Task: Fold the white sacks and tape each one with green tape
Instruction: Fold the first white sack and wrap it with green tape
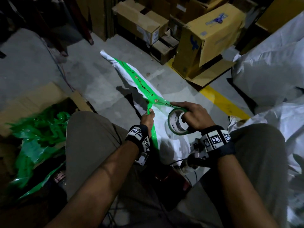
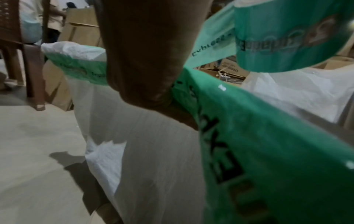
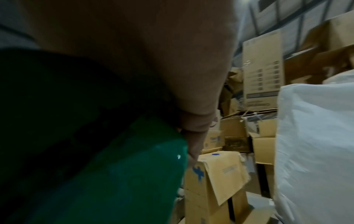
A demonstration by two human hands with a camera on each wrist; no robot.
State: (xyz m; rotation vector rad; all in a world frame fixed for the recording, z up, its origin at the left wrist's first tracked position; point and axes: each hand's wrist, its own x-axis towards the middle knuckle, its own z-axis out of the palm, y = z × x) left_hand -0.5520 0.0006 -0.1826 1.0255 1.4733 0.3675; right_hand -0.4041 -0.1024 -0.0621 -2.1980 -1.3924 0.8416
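Green tape (image 1: pixel 141 86) runs along folded sack (image 1: pixel 131 76), ahead of both hands. Left hand (image 1: pixel 147 118) pinches tape strand; right hand (image 1: pixel 194 116) grips roll (image 1: pixel 178 122). Step: taping. Next, likely: tear strand, press end down.

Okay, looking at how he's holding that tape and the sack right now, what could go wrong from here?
The green tape already bunches where the left hand pinches it, so it may twist and stick to itself. The folded white sack is held up by one end and could unfold. The tape roll hangs on the right hand, so a hard pull might slip it.
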